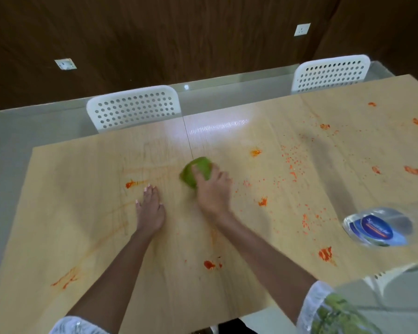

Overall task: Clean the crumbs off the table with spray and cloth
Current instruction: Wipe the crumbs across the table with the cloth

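Observation:
A light wooden table [87,227] is spotted with orange crumbs and smears [292,165], thickest on its right half. My right hand [212,186] grips a bunched green cloth [196,171] and presses it on the table near the middle. To its left, my left hand [150,208] lies flat on the bare wood, fingers straight. A clear bottle with a blue label [378,229] lies at the right, near the front edge. Faint orange streaks mark the left half of the table.
Two white perforated chairs stand at the far side, one [133,108] behind the middle and one [331,73] at the right. A dark wood wall with sockets rises behind. Pale floor lies left of the table.

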